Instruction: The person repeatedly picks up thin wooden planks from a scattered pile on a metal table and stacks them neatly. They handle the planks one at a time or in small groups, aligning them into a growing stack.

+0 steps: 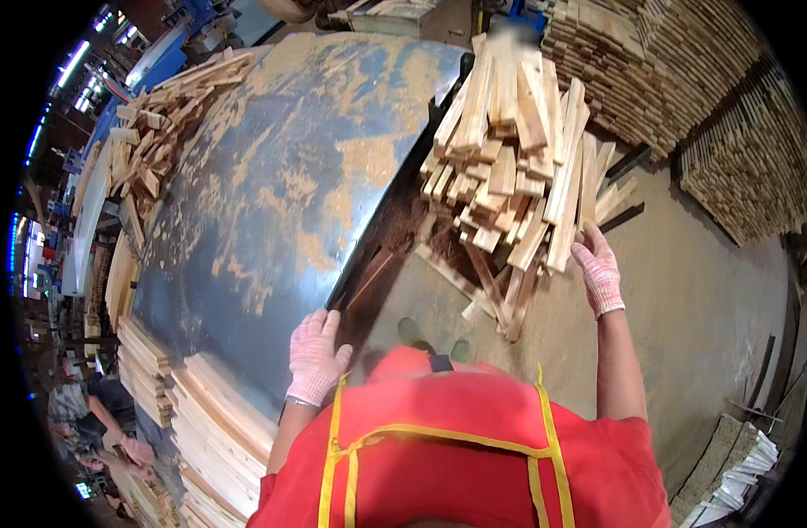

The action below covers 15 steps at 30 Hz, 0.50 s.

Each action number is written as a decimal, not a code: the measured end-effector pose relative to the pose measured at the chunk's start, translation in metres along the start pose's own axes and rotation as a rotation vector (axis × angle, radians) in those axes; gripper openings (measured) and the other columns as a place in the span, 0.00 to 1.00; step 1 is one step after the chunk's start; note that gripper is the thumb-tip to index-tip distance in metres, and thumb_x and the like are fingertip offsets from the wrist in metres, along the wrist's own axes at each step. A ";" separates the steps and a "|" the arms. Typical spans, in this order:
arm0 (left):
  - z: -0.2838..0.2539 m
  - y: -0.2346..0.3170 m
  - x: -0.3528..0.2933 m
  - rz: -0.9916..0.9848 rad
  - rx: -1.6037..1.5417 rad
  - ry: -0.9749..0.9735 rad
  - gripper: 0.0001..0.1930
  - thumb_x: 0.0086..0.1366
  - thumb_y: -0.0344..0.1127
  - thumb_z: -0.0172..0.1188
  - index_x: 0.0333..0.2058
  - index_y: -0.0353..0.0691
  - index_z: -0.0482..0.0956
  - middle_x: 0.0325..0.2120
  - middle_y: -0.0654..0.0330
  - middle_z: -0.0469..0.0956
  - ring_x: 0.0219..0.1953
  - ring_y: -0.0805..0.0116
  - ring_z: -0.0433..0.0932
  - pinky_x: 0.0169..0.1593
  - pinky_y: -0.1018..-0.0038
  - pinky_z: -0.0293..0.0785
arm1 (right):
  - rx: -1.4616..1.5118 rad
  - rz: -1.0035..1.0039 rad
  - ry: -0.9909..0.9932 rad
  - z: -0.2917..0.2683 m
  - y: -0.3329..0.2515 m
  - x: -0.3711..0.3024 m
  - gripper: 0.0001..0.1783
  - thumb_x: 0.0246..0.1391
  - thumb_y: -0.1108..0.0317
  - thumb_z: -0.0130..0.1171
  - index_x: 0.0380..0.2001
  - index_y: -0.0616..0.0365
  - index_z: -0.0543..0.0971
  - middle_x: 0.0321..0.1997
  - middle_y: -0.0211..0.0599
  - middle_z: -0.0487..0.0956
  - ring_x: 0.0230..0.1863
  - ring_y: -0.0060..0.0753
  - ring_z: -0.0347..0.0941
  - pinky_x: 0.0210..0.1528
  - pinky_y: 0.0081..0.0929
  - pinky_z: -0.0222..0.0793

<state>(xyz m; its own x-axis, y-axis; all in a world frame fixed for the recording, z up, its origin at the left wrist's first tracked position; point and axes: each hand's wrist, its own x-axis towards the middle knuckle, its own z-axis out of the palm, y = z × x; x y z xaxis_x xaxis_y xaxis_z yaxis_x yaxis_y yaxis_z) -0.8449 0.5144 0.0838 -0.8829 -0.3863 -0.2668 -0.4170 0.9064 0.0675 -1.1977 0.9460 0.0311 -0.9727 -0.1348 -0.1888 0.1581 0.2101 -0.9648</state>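
My left hand (pixel 317 354), in a pale pink knitted glove, lies flat on the near right edge of the metal-topped table (pixel 271 211). Its fingers are stretched out, the thumb is apart, and nothing is in it. At the right, my right hand (pixel 599 271) in a matching glove reaches to the lower end of a wooden board (pixel 588 180) leaning on the pile's right side. Thumb and fingers are apart; the fingertips are at the board's end, and I cannot make out a firm grip. The pile of loose wooden boards (pixel 509 176) stands beside the table.
Sawdust (pixel 368 167) covers much of the tabletop. Wood offcuts (pixel 148 158) are heaped along its far left side. Light boards (pixel 218 422) are stacked at the near left, with another person's arm (pixel 126 440) beyond. Tall lumber stacks (pixel 615 79) stand at the back right.
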 end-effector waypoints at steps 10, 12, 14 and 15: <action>-0.046 0.059 0.228 0.379 -0.102 0.015 0.37 0.66 0.51 0.64 0.71 0.45 0.69 0.72 0.50 0.68 0.74 0.49 0.65 0.76 0.53 0.60 | -0.568 -0.226 0.004 0.064 -0.111 0.188 0.45 0.63 0.58 0.68 0.78 0.63 0.63 0.76 0.60 0.71 0.76 0.52 0.70 0.77 0.40 0.65; -0.063 0.078 0.275 0.461 -0.157 0.016 0.37 0.67 0.51 0.65 0.71 0.46 0.69 0.72 0.51 0.68 0.74 0.48 0.66 0.74 0.53 0.62 | -0.703 -0.165 0.062 0.071 -0.124 0.231 0.49 0.60 0.50 0.70 0.77 0.63 0.64 0.75 0.62 0.71 0.76 0.56 0.69 0.76 0.42 0.65; -0.075 0.091 0.319 0.533 -0.200 0.048 0.36 0.67 0.51 0.64 0.71 0.46 0.69 0.71 0.51 0.69 0.73 0.47 0.67 0.73 0.52 0.65 | -0.849 -0.010 0.105 0.097 -0.154 0.260 0.53 0.57 0.44 0.71 0.77 0.62 0.64 0.75 0.63 0.72 0.76 0.58 0.69 0.76 0.43 0.65; -0.082 0.099 0.340 0.553 -0.248 0.045 0.36 0.67 0.50 0.64 0.70 0.46 0.70 0.70 0.51 0.69 0.72 0.47 0.68 0.73 0.52 0.65 | -0.853 0.035 0.104 0.104 -0.159 0.276 0.55 0.57 0.39 0.69 0.77 0.64 0.64 0.75 0.65 0.70 0.76 0.60 0.68 0.76 0.43 0.64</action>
<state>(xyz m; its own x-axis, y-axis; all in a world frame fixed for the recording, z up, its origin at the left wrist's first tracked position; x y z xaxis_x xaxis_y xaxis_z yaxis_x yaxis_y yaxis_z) -1.2042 0.4591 0.0790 -0.9890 0.1192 -0.0873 0.0736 0.9099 0.4083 -1.4735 0.7750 0.1135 -0.9868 -0.0343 -0.1583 0.0472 0.8742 -0.4833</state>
